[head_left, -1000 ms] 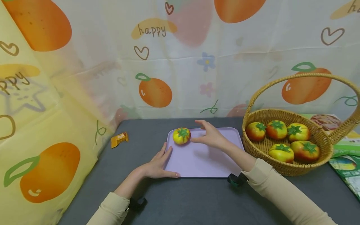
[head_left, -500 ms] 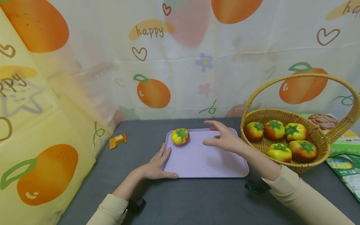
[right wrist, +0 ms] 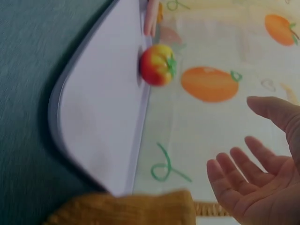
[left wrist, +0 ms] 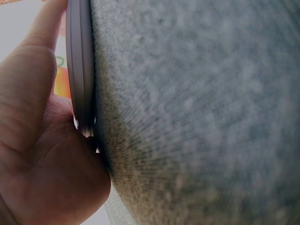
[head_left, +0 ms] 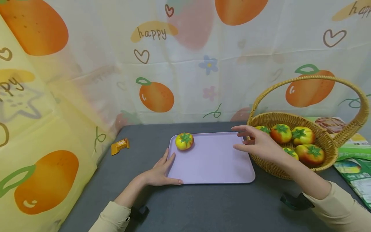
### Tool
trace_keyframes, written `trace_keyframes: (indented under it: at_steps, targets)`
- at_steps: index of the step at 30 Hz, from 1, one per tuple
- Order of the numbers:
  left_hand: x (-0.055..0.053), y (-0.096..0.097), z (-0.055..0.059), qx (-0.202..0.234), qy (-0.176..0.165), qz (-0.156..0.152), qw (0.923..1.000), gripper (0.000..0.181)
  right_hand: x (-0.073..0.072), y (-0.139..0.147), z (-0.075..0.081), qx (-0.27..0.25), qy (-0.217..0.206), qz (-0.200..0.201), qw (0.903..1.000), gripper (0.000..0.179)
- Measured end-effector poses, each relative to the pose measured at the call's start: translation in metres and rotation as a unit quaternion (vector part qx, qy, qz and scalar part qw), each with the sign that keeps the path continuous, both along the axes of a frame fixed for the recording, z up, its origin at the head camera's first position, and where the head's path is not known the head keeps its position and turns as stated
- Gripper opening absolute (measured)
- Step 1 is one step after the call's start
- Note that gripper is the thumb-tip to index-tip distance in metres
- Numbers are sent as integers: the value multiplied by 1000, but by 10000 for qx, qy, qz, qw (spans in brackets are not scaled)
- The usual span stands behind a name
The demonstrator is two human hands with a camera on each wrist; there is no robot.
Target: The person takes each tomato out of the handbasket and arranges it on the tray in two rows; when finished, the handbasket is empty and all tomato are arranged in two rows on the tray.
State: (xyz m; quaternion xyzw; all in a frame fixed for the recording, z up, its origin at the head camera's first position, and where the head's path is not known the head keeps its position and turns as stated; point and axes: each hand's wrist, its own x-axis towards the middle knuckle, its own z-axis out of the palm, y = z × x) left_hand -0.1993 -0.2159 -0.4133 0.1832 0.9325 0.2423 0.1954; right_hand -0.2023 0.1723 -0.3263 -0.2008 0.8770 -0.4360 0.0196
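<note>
A yellow-red tomato (head_left: 184, 141) with a green leafy top sits at the back left of the lilac tray (head_left: 211, 161). My left hand (head_left: 159, 172) rests against the tray's near left corner, fingers along the left side and thumb along the front rim. In the left wrist view the hand (left wrist: 42, 122) lies right at the tray's edge (left wrist: 80, 61). My right hand (head_left: 258, 143) hovers between tray and basket with fingers spread, holding nothing. It overlaps the left rim of the wicker basket (head_left: 330, 158) and hides part of the tomatoes (head_left: 310, 154) inside.
A small orange wrapped sweet (head_left: 120, 146) lies on the grey table (head_left: 220, 206), left of the tray. Right of the basket are green printed packets (head_left: 353, 174). A fruit-printed cloth (head_left: 185, 80) hangs behind, and its yellow side covers the left.
My right hand has moved right, away from the tomato and across the tray to the basket's left rim. The left hand stays at the tray's corner.
</note>
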Motion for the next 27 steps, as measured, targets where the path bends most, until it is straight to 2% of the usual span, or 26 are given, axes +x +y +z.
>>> trace_keyframes:
  at_steps: [5,8,12,20,27]
  targets:
    - [0,0,0,9,7,21,10000,115,5,21,5,-97,-30,-389,9992,46]
    - [0,0,0,3,7,26,10000,115,2,32,3,-103,2,-638,9979,43]
    - [0,0,0,12,4,21,10000,115,-8,45,-1,236,227,-893,9955,44]
    - [1,0,-1,56,-8,22,10000,115,-26,57,-7,846,164,-969,9916,50]
    - [0,-1,-1,41,-7,12,10000,115,-37,63,-14,1249,386,-940,9869,52]
